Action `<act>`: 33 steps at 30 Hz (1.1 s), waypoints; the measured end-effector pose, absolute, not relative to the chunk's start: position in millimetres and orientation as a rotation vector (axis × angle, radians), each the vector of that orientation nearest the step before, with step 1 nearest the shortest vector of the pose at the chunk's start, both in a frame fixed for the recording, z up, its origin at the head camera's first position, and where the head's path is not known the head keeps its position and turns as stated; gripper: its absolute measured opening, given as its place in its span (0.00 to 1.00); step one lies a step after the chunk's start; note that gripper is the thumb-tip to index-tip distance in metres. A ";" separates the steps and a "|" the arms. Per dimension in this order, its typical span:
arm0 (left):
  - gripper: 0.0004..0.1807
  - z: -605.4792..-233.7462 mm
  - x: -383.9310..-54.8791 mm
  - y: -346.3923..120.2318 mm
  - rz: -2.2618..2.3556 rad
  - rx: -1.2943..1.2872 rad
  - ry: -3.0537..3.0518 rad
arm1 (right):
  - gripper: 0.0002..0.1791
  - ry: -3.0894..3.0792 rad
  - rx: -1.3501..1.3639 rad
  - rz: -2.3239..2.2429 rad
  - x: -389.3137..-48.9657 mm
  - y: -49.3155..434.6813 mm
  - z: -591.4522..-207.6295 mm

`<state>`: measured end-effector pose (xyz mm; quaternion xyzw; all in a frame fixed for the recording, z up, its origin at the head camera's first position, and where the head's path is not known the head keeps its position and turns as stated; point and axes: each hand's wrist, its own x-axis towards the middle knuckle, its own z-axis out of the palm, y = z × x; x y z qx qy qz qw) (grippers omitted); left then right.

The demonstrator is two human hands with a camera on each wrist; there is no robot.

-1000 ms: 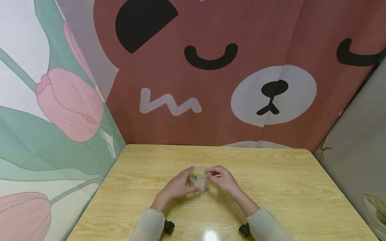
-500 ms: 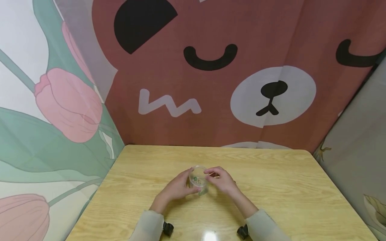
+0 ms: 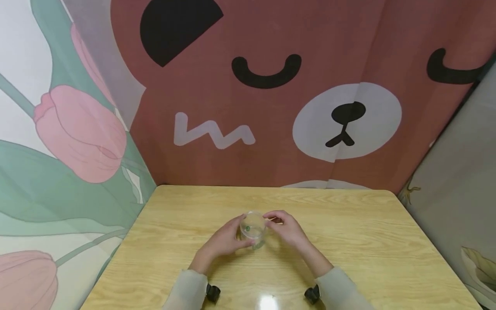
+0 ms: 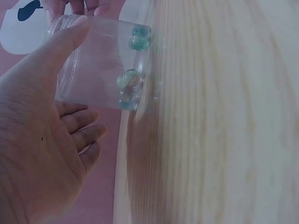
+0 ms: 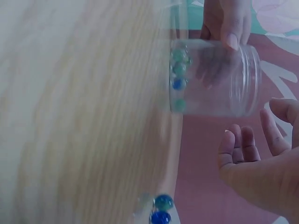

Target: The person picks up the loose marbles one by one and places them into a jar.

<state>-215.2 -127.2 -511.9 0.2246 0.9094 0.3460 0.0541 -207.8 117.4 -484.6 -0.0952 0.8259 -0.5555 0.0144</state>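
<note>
A clear plastic jar (image 3: 253, 234) stands upright on the wooden table, with several green and blue marbles (image 5: 179, 69) at its bottom. My left hand (image 3: 226, 239) grips the jar from the left side, thumb at the front near the rim. Just right of the rim is my right hand (image 3: 288, 230). Its fingers (image 5: 250, 144) are loosely bent, and nothing shows between them and the thumb in the right wrist view. More glassy marbles (image 5: 163, 202), blue and green, lie low in that view, near the right hand. The head view hides them behind that hand.
The wooden table (image 3: 348, 241) reaches back to a brown bear-print curtain (image 3: 217, 168). A tulip-print curtain (image 3: 77, 137) hangs along the left and a grey one (image 3: 453, 172) along the right.
A second ago my right fingers pinched a green marble at the jar's rim. They no longer show it, and the hand has drawn slightly away from the rim. The left hand keeps its grip.
</note>
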 end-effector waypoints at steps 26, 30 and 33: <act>0.55 -512.8 -212.1 -127.6 1.042 0.676 2.767 | 0.23 2.550 -0.294 -1.641 -220.4 218.2 -499.5; 0.55 -512.2 -212.1 -127.2 1.043 0.668 2.764 | 0.21 2.533 -0.356 -1.579 -223.3 227.3 -504.5; 0.56 -512.1 -212.7 -127.5 1.024 0.669 2.772 | 0.21 2.489 -0.415 -1.572 -225.7 232.0 -506.9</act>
